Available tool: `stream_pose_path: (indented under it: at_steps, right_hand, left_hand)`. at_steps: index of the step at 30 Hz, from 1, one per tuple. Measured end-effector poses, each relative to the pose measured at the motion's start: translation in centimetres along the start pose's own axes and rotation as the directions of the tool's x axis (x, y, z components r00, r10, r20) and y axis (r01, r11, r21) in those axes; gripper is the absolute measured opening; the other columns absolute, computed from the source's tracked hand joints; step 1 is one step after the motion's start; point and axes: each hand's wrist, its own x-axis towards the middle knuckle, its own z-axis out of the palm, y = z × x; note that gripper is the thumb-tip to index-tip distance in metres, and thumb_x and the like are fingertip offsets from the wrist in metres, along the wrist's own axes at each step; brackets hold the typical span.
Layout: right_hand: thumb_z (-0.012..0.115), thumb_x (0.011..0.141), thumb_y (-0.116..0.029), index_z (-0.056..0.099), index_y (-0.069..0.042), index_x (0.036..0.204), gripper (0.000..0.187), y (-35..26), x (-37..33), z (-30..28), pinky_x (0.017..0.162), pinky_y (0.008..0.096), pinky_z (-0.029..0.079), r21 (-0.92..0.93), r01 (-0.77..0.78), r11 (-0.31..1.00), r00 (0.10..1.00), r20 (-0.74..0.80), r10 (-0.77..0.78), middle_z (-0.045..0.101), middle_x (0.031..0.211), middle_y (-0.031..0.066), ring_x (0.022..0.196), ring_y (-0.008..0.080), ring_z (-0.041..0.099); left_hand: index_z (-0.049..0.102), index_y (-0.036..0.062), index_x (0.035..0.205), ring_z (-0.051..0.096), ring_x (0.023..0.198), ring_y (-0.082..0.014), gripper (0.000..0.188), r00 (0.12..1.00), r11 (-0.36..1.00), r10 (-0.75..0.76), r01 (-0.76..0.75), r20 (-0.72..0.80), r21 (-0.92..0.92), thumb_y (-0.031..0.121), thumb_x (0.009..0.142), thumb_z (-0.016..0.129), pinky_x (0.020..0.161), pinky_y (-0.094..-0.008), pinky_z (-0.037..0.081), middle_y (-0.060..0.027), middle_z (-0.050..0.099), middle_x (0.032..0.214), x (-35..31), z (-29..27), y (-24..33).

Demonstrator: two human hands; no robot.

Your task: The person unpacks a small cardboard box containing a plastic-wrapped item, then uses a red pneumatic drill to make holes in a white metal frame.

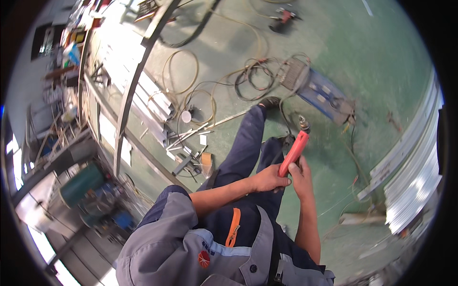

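In front of me is a red tubular handle [294, 151] with a metal nozzle-like fitting [303, 123] at its far end. It looks like a torch or grinder-type hand tool, but its exact kind is unclear. My left hand [271, 178] closes around the near end of the handle, thumb across it. My right hand [301, 178] grips the same end from the right, its fingers partly hidden. A dark cable [285, 114] runs down beside the tool, and I cannot make out where it joins.
A blue machine box [324, 95] lies on the green floor ahead, with coiled hoses [257, 78] beside it. Metal frame bars [129, 95] rise at the left. Long ribbed metal sheets [415, 186] lie at the right. A red power tool [286, 16] rests farther off.
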Motion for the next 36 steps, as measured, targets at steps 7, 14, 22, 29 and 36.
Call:
stream_pose_path:
  at_steps: [7, 14, 22, 29, 36]
  right_hand:
    - [0.063, 0.101, -0.028, 0.058, 0.004, 0.134, 0.046, 1.7, 0.5, 3.6, 0.094, 0.0346, 0.052, -0.307, -0.168, 0.937, 0.941, 0.232, 0.245, 0.070, 0.116, 0.0136, 0.107, 0.0209, 0.066]
    - [0.067, 0.097, -0.030, 0.058, -0.003, 0.138, 0.050, 4.2, 3.4, 6.2, 0.092, 0.0384, 0.055, -0.700, -0.158, 0.697, 0.925, 0.143, 0.353, 0.075, 0.111, 0.0149, 0.101, 0.0271, 0.073]
    - [0.068, 0.093, -0.031, 0.064, -0.002, 0.130, 0.047, 9.8, 21.8, 10.7, 0.095, 0.0440, 0.053, -0.881, -0.086, 0.465, 0.887, 0.144, 0.439, 0.074, 0.113, 0.0188, 0.109, 0.0354, 0.070]
    - [0.064, 0.092, -0.036, 0.064, -0.002, 0.125, 0.047, 19.5, 47.8, 24.9, 0.096, 0.0526, 0.052, -0.901, 0.393, 0.183, 0.836, 0.433, 0.338, 0.070, 0.118, 0.0236, 0.113, 0.0424, 0.065]
    - [0.067, 0.092, -0.036, 0.034, 0.009, 0.153, 0.083, 33.1, 68.2, 38.0, 0.111, 0.0485, 0.044, -0.848, 0.504, -0.162, 0.858, 0.470, 0.205, 0.056, 0.140, 0.0326, 0.132, 0.0421, 0.055]
  left_hand:
    - [0.061, 0.0069, 0.090, 0.059, 0.058, -0.0145, 0.013, 0.925, 0.839, 0.130, -0.294, -0.356, -0.458, 0.012, 0.086, 0.072, 0.050, -0.0297, 0.048, -0.0038, 0.059, 0.070, -4.6, -4.0, -3.5]
    - [0.059, 0.0051, 0.082, 0.059, 0.054, -0.0187, 0.010, 0.747, 0.571, -0.018, -0.538, -0.664, -0.620, 0.008, 0.084, 0.068, 0.050, -0.0320, 0.048, -0.0061, 0.059, 0.065, -2.7, -17.2, -7.2]
    - [0.059, 0.0047, 0.087, 0.060, 0.060, -0.0201, 0.008, 0.624, 0.424, -0.183, -0.648, -0.760, -0.633, 0.010, 0.090, 0.064, 0.054, -0.0328, 0.050, -0.0085, 0.060, 0.073, -0.1, -27.3, -13.9]
    - [0.052, 0.0085, 0.092, 0.060, 0.063, -0.0207, 0.014, 0.683, -0.013, -0.221, -0.716, -0.696, -0.698, 0.011, 0.092, 0.066, 0.058, -0.0326, 0.051, -0.0078, 0.059, 0.076, 4.4, -28.8, -16.3]
    - [0.052, 0.0099, 0.091, 0.061, 0.066, -0.0186, 0.014, 0.784, -0.325, -0.107, -0.609, -0.612, -0.723, 0.010, 0.093, 0.066, 0.061, -0.0304, 0.050, -0.0060, 0.059, 0.077, 7.5, -28.4, -16.6]
